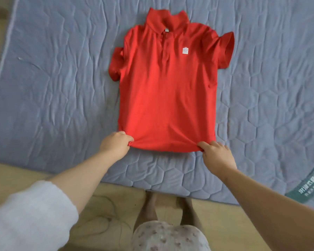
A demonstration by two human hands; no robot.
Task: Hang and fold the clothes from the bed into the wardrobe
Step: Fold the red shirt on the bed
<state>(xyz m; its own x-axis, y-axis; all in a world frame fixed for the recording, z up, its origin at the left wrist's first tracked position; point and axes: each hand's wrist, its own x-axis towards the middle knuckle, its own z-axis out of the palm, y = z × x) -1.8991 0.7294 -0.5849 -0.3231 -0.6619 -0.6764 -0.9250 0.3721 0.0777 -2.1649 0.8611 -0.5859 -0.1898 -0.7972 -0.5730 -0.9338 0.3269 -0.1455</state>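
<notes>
Shirt [167, 91] hem pinched by both hands [114, 144] [216, 153].

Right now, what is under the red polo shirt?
The red polo shirt lies on the grey quilted bed cover, seen all round it. Directly beneath, the cloth hides everything.

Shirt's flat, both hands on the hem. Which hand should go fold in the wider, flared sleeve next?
Right, probably. The right hand pinches the hem of the red polo shirt on the same side as the flared sleeve. The left hand would have to cross the shirt.
</notes>
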